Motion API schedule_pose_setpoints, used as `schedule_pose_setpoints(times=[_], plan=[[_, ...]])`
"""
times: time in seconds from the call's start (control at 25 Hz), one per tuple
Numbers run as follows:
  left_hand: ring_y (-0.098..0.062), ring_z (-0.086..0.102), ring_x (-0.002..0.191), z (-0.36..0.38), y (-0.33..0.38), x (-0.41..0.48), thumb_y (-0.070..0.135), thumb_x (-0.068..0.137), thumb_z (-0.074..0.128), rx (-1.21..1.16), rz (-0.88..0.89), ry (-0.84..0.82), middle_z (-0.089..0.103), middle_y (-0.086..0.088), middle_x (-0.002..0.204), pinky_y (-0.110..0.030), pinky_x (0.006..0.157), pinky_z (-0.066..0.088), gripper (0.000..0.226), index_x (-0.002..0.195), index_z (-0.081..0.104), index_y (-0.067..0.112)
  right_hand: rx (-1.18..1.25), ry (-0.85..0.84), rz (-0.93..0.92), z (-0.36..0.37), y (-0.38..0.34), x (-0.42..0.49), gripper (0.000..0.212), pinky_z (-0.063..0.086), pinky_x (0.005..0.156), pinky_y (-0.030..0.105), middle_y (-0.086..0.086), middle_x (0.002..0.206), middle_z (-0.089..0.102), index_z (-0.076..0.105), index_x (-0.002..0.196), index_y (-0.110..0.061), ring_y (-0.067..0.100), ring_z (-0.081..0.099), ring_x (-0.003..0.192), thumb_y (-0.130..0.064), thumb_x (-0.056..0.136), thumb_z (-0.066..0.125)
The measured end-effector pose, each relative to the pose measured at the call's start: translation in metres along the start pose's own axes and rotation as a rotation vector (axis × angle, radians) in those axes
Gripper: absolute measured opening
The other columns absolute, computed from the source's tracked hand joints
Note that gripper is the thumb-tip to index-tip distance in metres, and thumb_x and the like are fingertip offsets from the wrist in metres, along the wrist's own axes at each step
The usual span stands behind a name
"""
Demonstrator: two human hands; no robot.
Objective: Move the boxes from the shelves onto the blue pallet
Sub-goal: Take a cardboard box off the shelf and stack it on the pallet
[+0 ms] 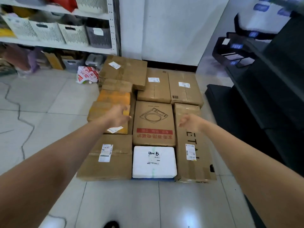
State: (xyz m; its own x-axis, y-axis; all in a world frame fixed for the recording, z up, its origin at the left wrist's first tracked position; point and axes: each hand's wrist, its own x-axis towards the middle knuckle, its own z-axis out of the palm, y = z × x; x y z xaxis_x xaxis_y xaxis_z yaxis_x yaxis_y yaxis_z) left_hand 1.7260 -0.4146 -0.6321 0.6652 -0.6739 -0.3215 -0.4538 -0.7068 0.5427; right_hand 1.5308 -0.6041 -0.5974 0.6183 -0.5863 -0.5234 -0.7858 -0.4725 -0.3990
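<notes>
At the far left we see white shelves (57, 46) holding slatted baskets (72, 34), and on the tiled floor (49, 99) below them lies a red-and-white plastic bag (87, 74). Just right of the bag, the cardboard boxes (125, 69) lie packed close together on the floor-level stack. Only a thin strip of the blue pallet (153, 179) shows beneath their near edge. The left hand (117, 116) reaches over a tape-wrapped box (98, 111) on the stack's left side. Its back faces us and hides the fingers, so we cannot tell whether it grips that box or only touches it. Next to it, in the middle column, sits a box printed with an appliance drawing (153, 124), and a white foam box (153, 162) lies against its near side. Further right, a long box (192, 155) runs along the stack's right edge. The right hand (190, 122) hangs over the far part of that box, its fingers loosely curled and holding nothing. At the far right stands black shelving (271, 83), well blurred in its upper part.
</notes>
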Motion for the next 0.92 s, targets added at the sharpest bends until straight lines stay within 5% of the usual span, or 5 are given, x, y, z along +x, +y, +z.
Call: schedule_pose_setpoints(times=[0.16,0.32,0.52,0.72,0.92], plan=[[-0.034,0.045,0.122,0.112,-0.09,0.03,0.045,0.09,0.052,0.149,-0.064,0.023,0.042,-0.018,0.139,-0.037,0.092,0.041,0.06,0.139,0.036,0.016,-0.017,-0.001,-0.041,0.104,0.046,0.082,0.028,0.045,0.072,0.024,0.011,0.111,0.065,0.061,0.117,-0.005,0.025,0.06,0.098,-0.018,0.094,0.054],[-0.039,0.029,0.137,0.252,-0.191,0.074,0.064,0.083,0.048,0.201,-0.268,0.049,0.024,-0.017,0.152,-0.05,0.107,0.033,0.078,0.144,0.027,0.02,-0.067,0.023,-0.074,0.251,0.118,0.179,0.042,0.049,0.093,0.032,0.009,0.128,0.06,0.053,0.132,-0.013,0.026,0.057,0.113,-0.029,0.094,0.052],[-0.044,-0.021,0.141,0.418,-0.281,0.133,0.093,0.055,0.039,0.2,-0.435,-0.048,-0.027,-0.016,0.155,-0.074,0.103,-0.004,0.129,0.148,-0.018,0.024,-0.234,-0.095,0.121,0.404,0.201,0.274,0.09,0.016,0.112,0.059,0.006,0.161,0.001,0.009,0.152,-0.034,0.037,0.007,0.146,-0.073,0.08,0.046],[-0.046,-0.028,0.138,0.467,-0.302,0.145,0.083,0.058,0.048,0.251,-0.434,0.002,-0.028,-0.017,0.154,-0.078,0.097,-0.008,0.127,0.146,-0.023,0.026,-0.144,-0.121,0.2,0.477,0.24,0.308,0.119,0.004,0.114,0.063,0.015,0.157,-0.023,-0.009,0.151,-0.036,0.039,-0.02,0.144,-0.091,0.059,0.042],[-0.04,-0.029,0.139,0.463,-0.301,0.142,0.074,0.063,0.053,0.281,-0.397,-0.038,-0.029,-0.012,0.155,-0.077,0.098,-0.009,0.12,0.148,-0.019,0.029,-0.093,-0.161,0.134,0.474,0.239,0.299,0.114,0.004,0.112,0.062,0.011,0.154,-0.032,-0.009,0.15,-0.038,0.045,-0.027,0.139,-0.081,0.066,0.054]])
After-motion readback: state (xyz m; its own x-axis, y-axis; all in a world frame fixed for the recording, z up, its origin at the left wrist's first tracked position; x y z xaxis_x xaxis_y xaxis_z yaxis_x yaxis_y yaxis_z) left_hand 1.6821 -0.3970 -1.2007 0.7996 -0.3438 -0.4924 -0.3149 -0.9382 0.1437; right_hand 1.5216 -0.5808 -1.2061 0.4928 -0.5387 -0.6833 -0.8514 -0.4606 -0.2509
